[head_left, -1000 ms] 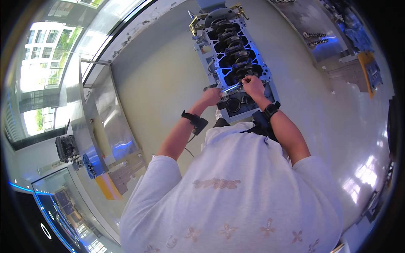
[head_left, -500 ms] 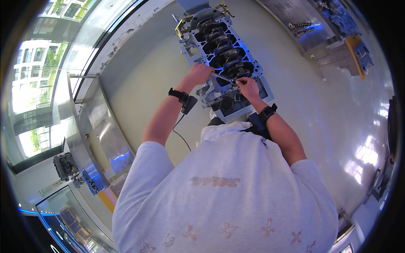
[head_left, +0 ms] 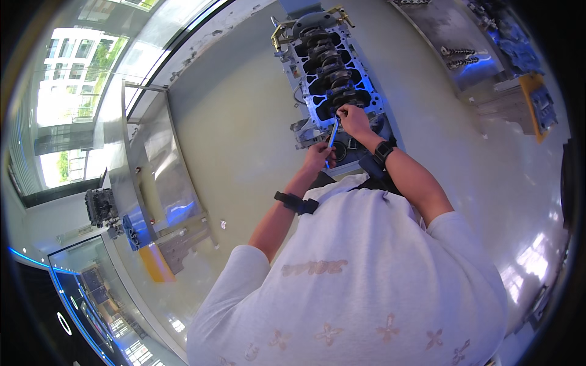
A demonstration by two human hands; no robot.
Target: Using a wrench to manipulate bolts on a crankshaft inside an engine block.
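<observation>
The crankshaft (head_left: 328, 66) already lies in the engine block (head_left: 367, 81), uncovered, straight ahead. At its near end, the left hand (head_left: 317, 157) is closed around a slim wrench-like tool (head_left: 333, 132); the right hand (head_left: 355, 122) bends over the tool's far end (pinching it or not, I can't tell). Work there seems unfinished; how much remains doesn't show.

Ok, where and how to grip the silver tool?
Probably the near end of the tool, from the left, as the left hand does: its slim, straight shape slants toward the person, and the right hand covers the far end.
</observation>
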